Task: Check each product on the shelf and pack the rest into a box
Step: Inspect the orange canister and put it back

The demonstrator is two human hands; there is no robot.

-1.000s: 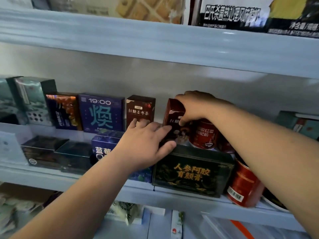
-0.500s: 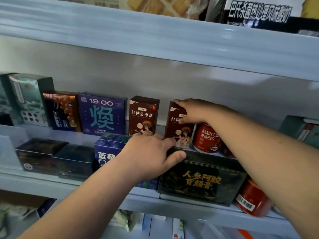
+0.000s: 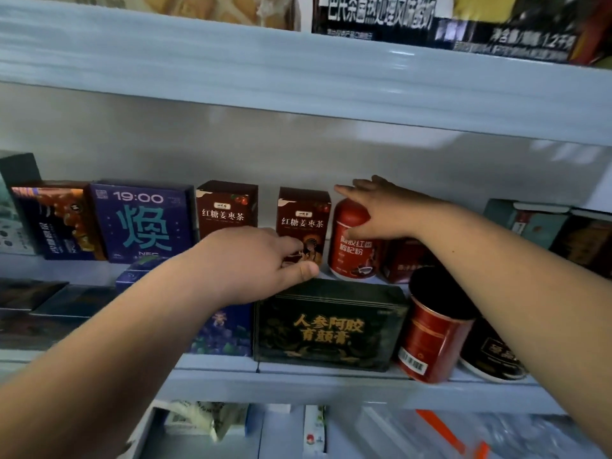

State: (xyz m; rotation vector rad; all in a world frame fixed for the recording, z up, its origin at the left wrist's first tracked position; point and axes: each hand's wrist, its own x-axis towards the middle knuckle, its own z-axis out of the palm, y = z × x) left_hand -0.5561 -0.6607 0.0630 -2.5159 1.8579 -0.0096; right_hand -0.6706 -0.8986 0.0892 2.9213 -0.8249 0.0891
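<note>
Two dark red tea boxes stand upright on the back tier of the middle shelf [image 3: 331,382], one on the left [image 3: 227,207] and one on the right [image 3: 304,215]. My left hand [image 3: 261,263] is at the right box's lower front, fingers curled on its face and thumb under its bottom edge. My right hand [image 3: 381,210] lies with fingers spread and straight over the top of a red canister [image 3: 351,253] just right of that box, thumb on the canister's front.
A purple "19:00" box [image 3: 142,223] and an orange-printed dark box [image 3: 54,223] stand at the back left. In front are a black-green box [image 3: 328,326], a blue berry box [image 3: 222,329], and a red can with a black lid [image 3: 433,329]. The upper shelf edge [image 3: 298,74] hangs close above.
The tilted right tea box now stands upright. My right hand let go of its top and moved right onto the red canister. My left hand rose from the front boxes to the tea box's base.
</note>
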